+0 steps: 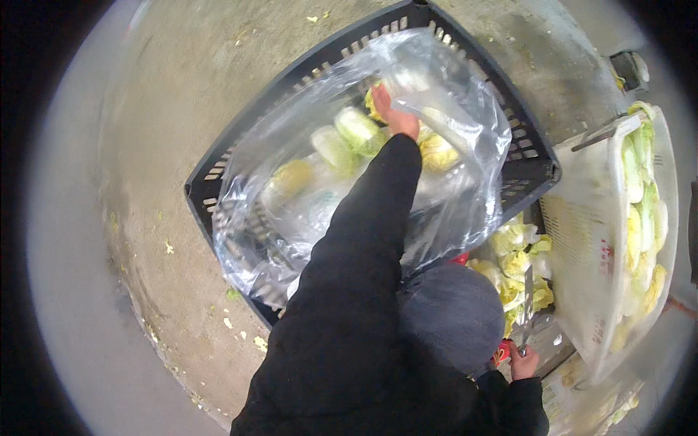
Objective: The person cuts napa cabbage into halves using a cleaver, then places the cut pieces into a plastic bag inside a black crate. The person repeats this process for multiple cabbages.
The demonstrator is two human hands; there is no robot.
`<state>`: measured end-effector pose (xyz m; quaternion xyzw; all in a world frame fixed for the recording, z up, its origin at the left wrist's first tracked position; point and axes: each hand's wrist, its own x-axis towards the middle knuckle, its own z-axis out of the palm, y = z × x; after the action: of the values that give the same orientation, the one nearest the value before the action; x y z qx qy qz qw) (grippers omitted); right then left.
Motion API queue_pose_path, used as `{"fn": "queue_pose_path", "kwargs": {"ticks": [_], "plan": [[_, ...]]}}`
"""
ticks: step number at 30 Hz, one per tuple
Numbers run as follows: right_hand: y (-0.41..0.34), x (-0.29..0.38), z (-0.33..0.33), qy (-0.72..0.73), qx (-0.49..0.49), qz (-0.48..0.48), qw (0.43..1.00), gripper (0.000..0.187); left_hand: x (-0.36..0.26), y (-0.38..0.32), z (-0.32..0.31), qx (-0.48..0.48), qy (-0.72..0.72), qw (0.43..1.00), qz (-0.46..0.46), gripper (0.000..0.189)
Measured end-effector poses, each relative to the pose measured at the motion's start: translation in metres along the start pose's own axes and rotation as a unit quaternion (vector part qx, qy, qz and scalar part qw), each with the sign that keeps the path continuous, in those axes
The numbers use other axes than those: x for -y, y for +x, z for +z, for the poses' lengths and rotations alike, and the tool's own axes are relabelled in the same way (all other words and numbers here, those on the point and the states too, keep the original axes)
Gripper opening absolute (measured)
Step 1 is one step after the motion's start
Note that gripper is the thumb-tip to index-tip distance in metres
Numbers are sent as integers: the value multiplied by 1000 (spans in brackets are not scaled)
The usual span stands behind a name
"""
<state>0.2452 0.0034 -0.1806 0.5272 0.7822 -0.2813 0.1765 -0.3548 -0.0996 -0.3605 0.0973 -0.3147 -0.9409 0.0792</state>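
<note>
My left hand (397, 113) reaches into a black plastic crate (507, 87) lined with a clear plastic bag (463, 218). Its fingers are stretched out against a yellow-leaved napa cabbage (373, 106), without a visible grip around it. More napa cabbages lie in the bag: a pale green one (360, 131), one beside it (334, 147), a blurred yellow one (289, 180) lower left, and another (439, 153) right of my wrist. My right hand (524, 364), low at the right, is closed around the handle of a knife (528, 294), blade pointing away from me.
A white plastic crate (586, 245) with napa cabbages (643, 218) stands at the right. Loose cabbage leaves (515, 264) lie between the crates, near my knee (452, 316). A red object (500, 353) is beside my right hand. Leaf scraps (260, 343) dot the concrete floor (163, 163).
</note>
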Motion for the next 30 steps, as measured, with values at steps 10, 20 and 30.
{"fn": "queue_pose_path", "kwargs": {"ticks": [10, 20, 30], "plan": [[3, 5, 2, -2, -17, 31, 999, 36, -107, -9, -49, 225, 702, 646, 197, 49], [-2, 12, -1, 38, -9, -42, 998, 33, -276, -3, -153, 137, 951, 273, 49, 75], [-1, 16, -1, 58, -9, -26, 998, 42, -288, 26, -118, 197, 955, 202, -93, 78]]}}
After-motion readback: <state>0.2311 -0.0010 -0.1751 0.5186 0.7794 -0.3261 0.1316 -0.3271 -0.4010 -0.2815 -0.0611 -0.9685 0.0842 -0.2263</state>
